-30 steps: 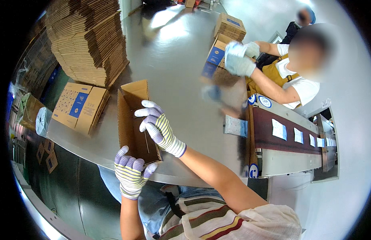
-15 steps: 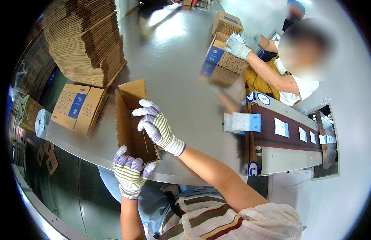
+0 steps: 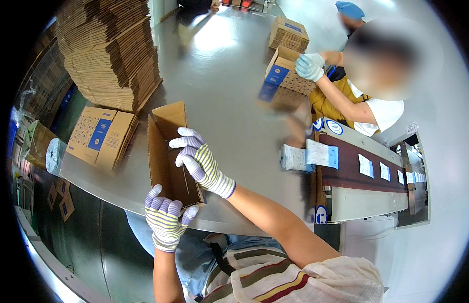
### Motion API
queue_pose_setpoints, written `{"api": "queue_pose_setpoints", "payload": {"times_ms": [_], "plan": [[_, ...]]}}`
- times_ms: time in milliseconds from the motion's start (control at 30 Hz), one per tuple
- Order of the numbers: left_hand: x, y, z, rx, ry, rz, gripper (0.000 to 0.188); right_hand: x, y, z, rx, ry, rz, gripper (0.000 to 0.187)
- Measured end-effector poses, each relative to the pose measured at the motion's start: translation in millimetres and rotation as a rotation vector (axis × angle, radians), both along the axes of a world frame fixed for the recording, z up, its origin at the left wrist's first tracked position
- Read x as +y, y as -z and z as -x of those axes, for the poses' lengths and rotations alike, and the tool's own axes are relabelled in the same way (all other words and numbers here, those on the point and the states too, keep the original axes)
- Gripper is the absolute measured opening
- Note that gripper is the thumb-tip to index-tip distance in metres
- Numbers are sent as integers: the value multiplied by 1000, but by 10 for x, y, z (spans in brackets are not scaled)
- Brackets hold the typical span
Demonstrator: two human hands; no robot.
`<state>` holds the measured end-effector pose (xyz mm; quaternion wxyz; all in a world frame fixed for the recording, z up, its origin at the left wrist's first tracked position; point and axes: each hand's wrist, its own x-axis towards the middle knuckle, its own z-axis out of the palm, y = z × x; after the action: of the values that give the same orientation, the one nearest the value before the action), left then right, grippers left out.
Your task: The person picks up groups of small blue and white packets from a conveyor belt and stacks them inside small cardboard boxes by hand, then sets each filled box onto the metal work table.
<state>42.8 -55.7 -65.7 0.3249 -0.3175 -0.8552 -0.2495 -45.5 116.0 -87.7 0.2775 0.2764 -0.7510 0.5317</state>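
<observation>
In front of me on the metal table stands an open cardboard box (image 3: 162,144), with nothing seen inside it. My left hand (image 3: 166,219), in a striped knit glove, has its fingers hooked over the near end wall of this box. My right hand (image 3: 204,164), gloved the same way, lies across the right wall with its fingers bent over into the box. The right palm hides part of that wall. Right of the box, blue-and-white packets (image 3: 295,157) lie overlapped where the conveyor belt (image 3: 340,169) ends.
Flattened cartons (image 3: 90,136) lie at the left, in front of a tall carton stack (image 3: 113,60). Across the metal table (image 3: 219,101), a co-worker's gloved hand (image 3: 310,66) is at another open box (image 3: 282,68). More folded cartons (image 3: 290,34) sit behind it.
The packets on the belt have moved left, toward the table, and one overlaps the packets at its end. The co-worker's hands have shifted over their box. My hands keep their place on mine.
</observation>
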Motion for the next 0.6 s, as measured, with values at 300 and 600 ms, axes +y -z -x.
{"api": "queue_pose_setpoints", "payload": {"times_ms": [300,600], "plan": [[-8,17,-9,-3,0,6,33,-8,-9,-12,-1,17,7,30],[6,16,-5,17,-4,-3,33,6,-4,-7,-6,7,-30,32]]}}
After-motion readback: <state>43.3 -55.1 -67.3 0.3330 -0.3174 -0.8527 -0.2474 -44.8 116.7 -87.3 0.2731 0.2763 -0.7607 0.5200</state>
